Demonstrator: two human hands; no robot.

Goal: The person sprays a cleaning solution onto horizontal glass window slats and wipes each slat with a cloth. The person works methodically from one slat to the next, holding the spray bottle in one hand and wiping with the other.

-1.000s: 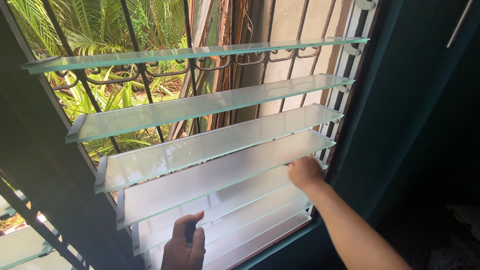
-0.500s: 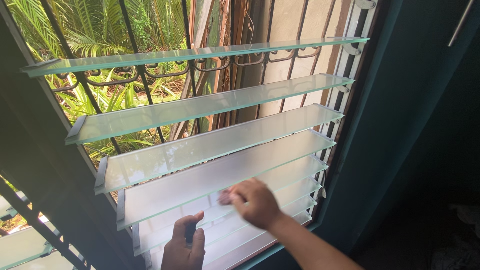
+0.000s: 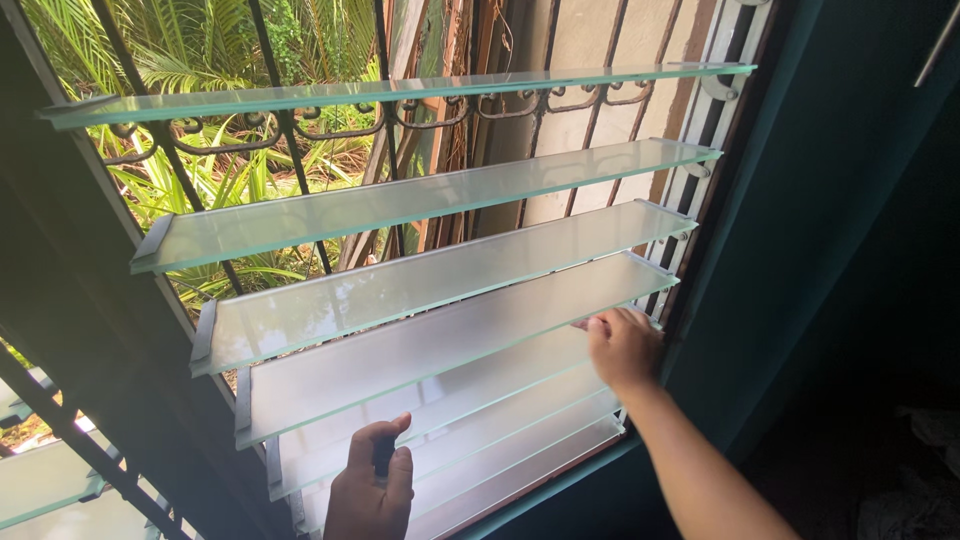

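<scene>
Frosted glass louvre slats fill the window frame, all tilted open to near horizontal. Behind them stand a black wrought-iron grille [image 3: 290,150] and green palm foliage [image 3: 190,50].

Left hand [image 3: 370,490]: at the lower left, fingers curled around a small dark object held against the near edge of a lower slat [image 3: 450,420]. The object is mostly hidden; its kind cannot be determined.

Right hand [image 3: 622,347]: at the right end of the fifth slat [image 3: 540,365], just below the fourth slat [image 3: 450,345] and beside the metal side rail [image 3: 700,130]. Whether it holds a cloth cannot be told.

Progress, as a judgement: work stands at the middle slats. No visible difference separates treated slats from untreated ones, so the remaining share cannot be fixed.
</scene>
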